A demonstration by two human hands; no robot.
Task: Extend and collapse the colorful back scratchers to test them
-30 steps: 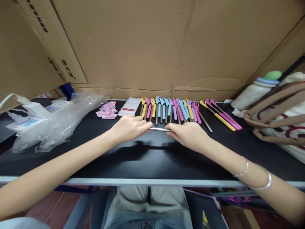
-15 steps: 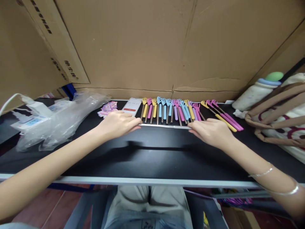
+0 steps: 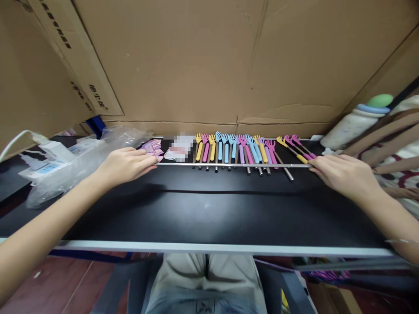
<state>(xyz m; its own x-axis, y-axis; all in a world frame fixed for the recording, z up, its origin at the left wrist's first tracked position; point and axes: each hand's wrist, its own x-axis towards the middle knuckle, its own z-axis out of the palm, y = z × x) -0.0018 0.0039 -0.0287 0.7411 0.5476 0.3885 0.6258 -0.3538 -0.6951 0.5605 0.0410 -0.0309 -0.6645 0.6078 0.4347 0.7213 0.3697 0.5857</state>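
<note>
A thin silver telescopic rod (image 3: 222, 165) stretches level above the black table, drawn out long between my hands. My left hand (image 3: 129, 165) is closed around its left end, beside some small pink printed cards (image 3: 153, 148). At the other end my right hand (image 3: 343, 174) grips it, close to three back scratchers (image 3: 299, 150) in yellow and pink. Behind the rod lies a row of back scratchers (image 3: 225, 150) with claw heads and handles in yellow, pink, blue and purple. Both ends of the rod are hidden inside my fists.
A phone (image 3: 180, 148), its screen blurred out, lies left of the row. Clear plastic bags (image 3: 78, 170) and a white power strip (image 3: 49, 163) are at left. At right stand a white bottle (image 3: 350, 126) and a fabric bag (image 3: 399, 152). A cardboard wall (image 3: 183, 65) closes off the back.
My hands have moved apart, left hand leftward and right hand rightward. The rod between them has become much longer. The row of back scratchers stays in place.
</note>
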